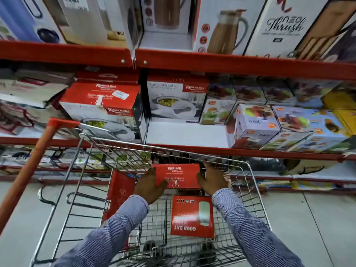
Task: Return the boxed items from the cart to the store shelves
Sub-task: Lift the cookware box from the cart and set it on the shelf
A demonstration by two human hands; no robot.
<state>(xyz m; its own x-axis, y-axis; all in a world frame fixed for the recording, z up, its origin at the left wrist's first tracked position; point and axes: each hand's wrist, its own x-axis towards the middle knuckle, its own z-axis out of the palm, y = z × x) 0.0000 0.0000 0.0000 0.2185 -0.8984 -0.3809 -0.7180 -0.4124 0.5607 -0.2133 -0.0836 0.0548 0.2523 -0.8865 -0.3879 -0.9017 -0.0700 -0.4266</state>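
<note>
Both hands clasp a red Rishabh box (176,176) in the wire cart (256,191): the left hand (151,185) presses flat on its left side, the right hand (212,180) on its right. It is not yet lifted clear. Above the grip, matching boxes sit beside a bare shelf gap (185,132). Just below the grip a red Good Day box (192,216) waits, and left of it another red box (120,191), so most of the returns appear to remain.

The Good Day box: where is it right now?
In the head view, the Good Day box lies flat on the cart floor, right of centre, just nearer the camera than the red Rishabh box held between both hands.
</note>
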